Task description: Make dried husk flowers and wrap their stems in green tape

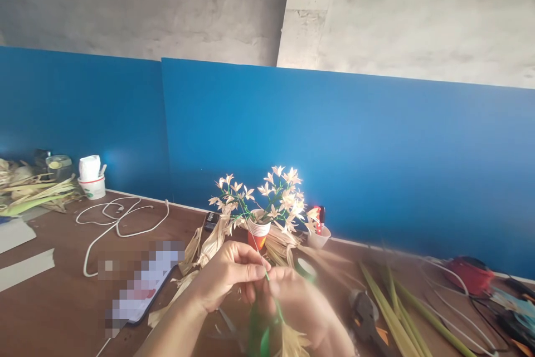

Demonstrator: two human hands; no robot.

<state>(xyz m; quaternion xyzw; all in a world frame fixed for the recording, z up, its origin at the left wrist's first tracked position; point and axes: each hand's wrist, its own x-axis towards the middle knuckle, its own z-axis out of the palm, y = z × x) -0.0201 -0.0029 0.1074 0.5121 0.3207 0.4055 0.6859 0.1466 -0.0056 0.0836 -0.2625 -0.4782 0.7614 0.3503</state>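
My left hand pinches a thin wire stem between thumb and fingertips; its bare upper end points up and left. Close against it, my right hand, blurred by motion, has its fingers closed on the green-wrapped part of the same stem. Below the right hand hangs a pale cream husk flower at the stem's lower end. A loop of green tape dangles beside it. Just behind the hands, a red and white paper cup holds several branches of small cream flowers.
Dry corn husks lie around the cup. Left are a phone, a white cable and a white cup. Right are pliers, green leaf strips and a red object. A blue partition stands behind.
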